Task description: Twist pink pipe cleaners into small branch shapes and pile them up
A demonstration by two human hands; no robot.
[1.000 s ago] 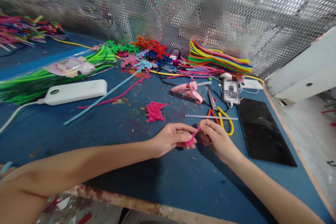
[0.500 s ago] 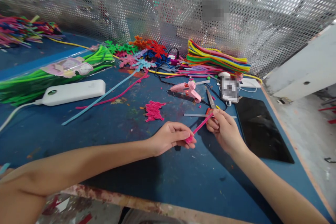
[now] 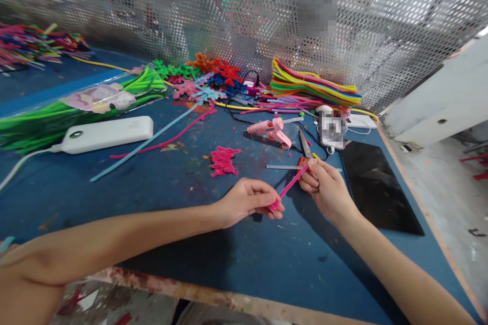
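A tall, silvery wall of perforated metal (image 3: 247, 15) backs my bench, and a pale grey floor (image 3: 453, 208) shows past its right edge. The scuffed blue tabletop (image 3: 259, 259), flecked with paint, spreads under my work. On it lie a long clear plastic bag of bright green fuzzy stems (image 3: 72, 112) at far left, a flat black tablet-like slab (image 3: 377, 183) at right, an oblong white plastic power bank (image 3: 109, 134) by the bag, and a pale pink glue gun (image 3: 269, 129) beyond my fingers. My left hand (image 3: 249, 203) presses thumb and fingertips together on pink fuzz; my right hand (image 3: 326, 188) pinches between thumb and bent fingers, partly hiding the orange-handled scissors (image 3: 305, 144). Between the two runs a straight, fuzzy hot-pink stem (image 3: 293, 181), rising toward my right. A zigzag-folded hot-pink piece (image 3: 224, 161) lies on the table beyond my left hand, touched by neither. Smallest is the bunched hot-pink lump (image 3: 274, 205) in my left fingers, where the stem seems to begin. I judge the step in hand to be drawing that length straight; the next move calls for two firm pinches and even tension, as a loose one could slip.
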